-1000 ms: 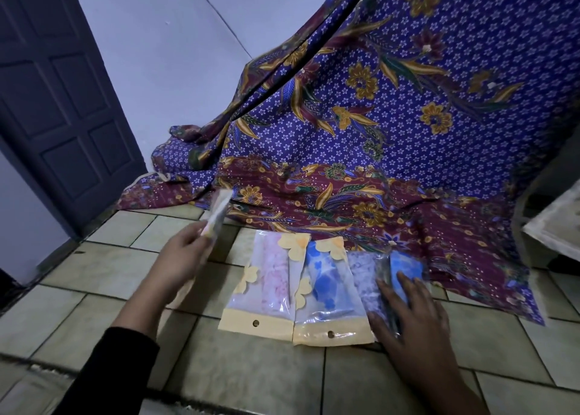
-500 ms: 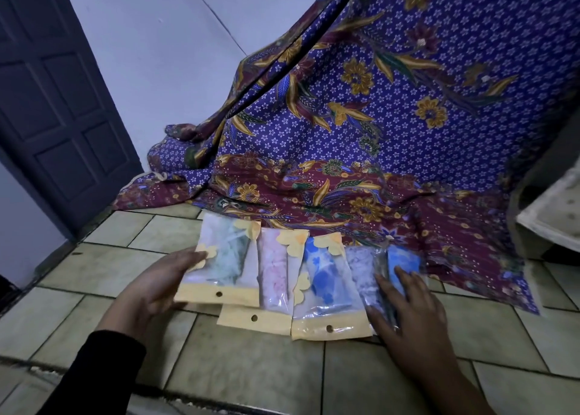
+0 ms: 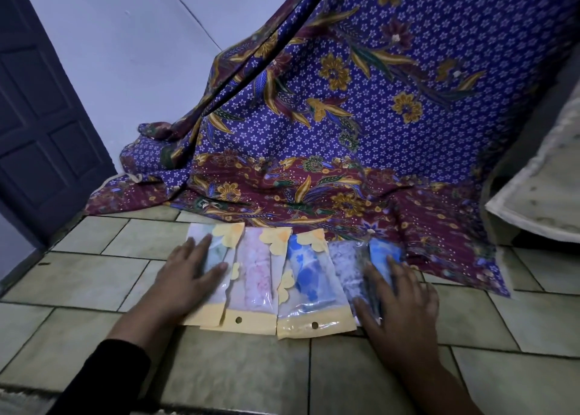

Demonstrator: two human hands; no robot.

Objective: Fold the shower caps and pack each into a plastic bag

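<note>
A row of clear plastic bags with yellow card headers is laid side by side on the pale tiled floor (image 3: 94, 282), each holding a folded shower cap, their edges overlapping. At the left end, the bag with a pale green cap (image 3: 213, 257) is pressed flat under the left hand (image 3: 188, 276), whose fingers are spread and extended, palm down, nothing being gripped. Next to it lies the bag with a pink-patterned cap (image 3: 255, 276), then the bag with a blue-and-white cap (image 3: 309, 282), whose header with a punched hole is turned toward the viewer. Further right, a bag with a lilac-white cap (image 3: 348, 270) and a bag with a light blue cap (image 3: 384, 254) are partly covered by the right hand (image 3: 398, 308), which is laid flat with fingers splayed, unclenched. The far ends of the bags touch or nearly touch a draped purple and maroon batik cloth with gold flowers (image 3: 361, 116). A black sleeve (image 3: 103, 380) is seen on the left forearm
</note>
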